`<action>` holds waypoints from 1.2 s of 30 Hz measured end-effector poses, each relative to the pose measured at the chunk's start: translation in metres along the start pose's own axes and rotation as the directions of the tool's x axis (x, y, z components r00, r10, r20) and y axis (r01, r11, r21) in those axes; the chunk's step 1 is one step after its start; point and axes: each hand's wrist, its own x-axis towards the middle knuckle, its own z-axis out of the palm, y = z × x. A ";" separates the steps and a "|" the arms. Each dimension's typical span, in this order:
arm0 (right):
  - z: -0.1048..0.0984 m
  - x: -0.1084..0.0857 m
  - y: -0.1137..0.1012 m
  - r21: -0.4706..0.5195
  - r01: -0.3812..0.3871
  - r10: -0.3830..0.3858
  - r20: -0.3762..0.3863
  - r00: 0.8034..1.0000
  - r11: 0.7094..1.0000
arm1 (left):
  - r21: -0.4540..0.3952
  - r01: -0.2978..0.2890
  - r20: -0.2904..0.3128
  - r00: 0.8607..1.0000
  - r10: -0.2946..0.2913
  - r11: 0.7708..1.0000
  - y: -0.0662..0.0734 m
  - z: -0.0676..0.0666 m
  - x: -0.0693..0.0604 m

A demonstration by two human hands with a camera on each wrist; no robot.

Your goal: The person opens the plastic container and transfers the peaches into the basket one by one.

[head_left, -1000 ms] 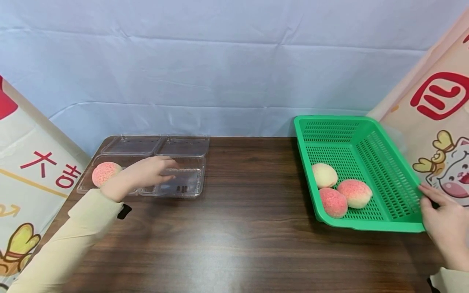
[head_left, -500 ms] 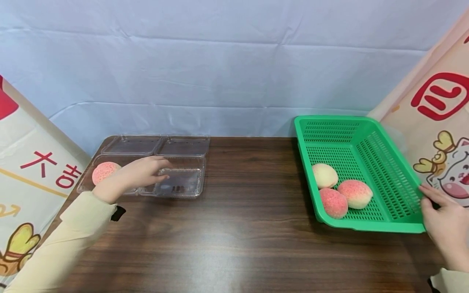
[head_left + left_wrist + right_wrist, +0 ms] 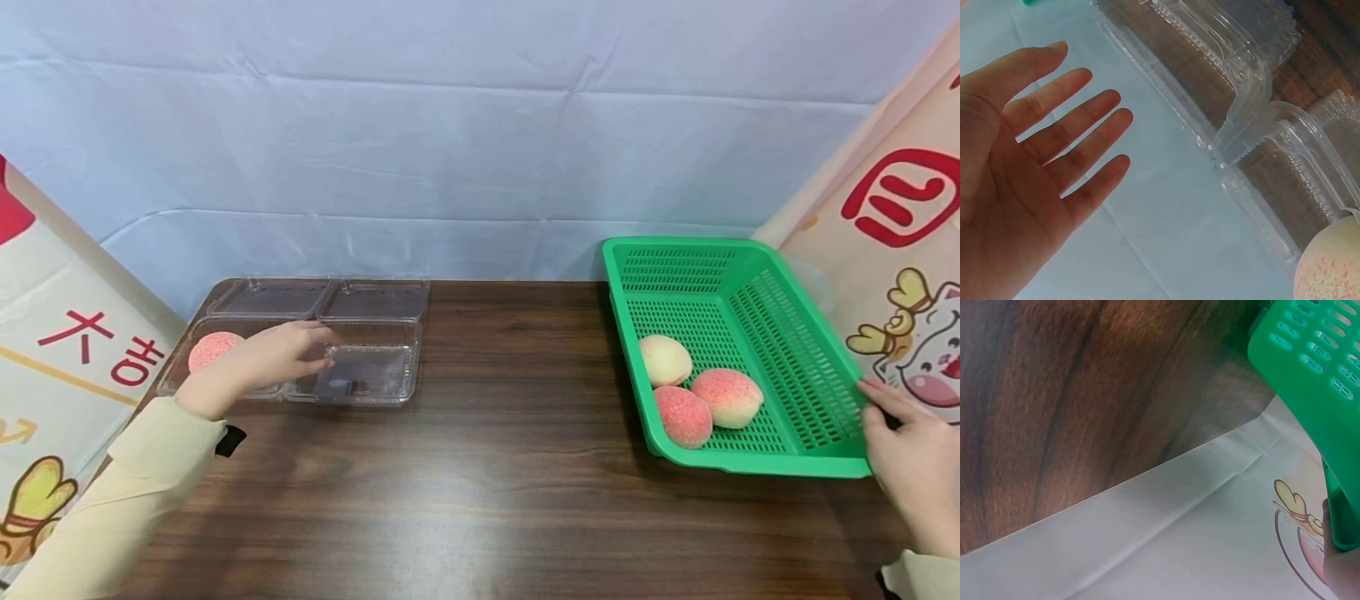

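My left hand (image 3: 273, 358) hovers over two clear plastic clamshell boxes, its fingers spread and nothing in them, as the left wrist view confirms. The left box (image 3: 180, 379) holds a pink peach (image 3: 213, 350), partly hidden behind the hand; the right box (image 3: 375, 375) has nothing visible in it. Both lids (image 3: 378, 300) lie back toward the wall. At far right my right hand (image 3: 911, 458) grips the near right corner of a green basket (image 3: 787, 462). Inside the basket sit a pale peach (image 3: 666, 360), a pink peach (image 3: 682, 417) and a pink-and-cream peach (image 3: 727, 397).
Everything stands on a dark wood table (image 3: 480, 467). A pale blue cloth (image 3: 480, 150) hangs along its back edge. Printed sheets (image 3: 900, 275) with cartoon figures border the left and right sides.
My left hand has drawn back to the left, away from above the right box toward the peach. The right hand and the basket stay where they were.
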 end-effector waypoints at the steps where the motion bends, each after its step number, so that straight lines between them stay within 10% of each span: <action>1: 0.000 0.000 0.000 -0.003 -0.002 0.002 0.001 1.000 1.000 | 0.000 0.004 0.001 1.000 -0.004 1.000 0.000 0.000 0.000; 36: -0.002 0.001 0.002 0.002 0.074 -0.074 -0.019 0.997 0.997 | -0.031 0.076 0.018 0.997 -0.076 0.997 -0.023 -0.001 -0.018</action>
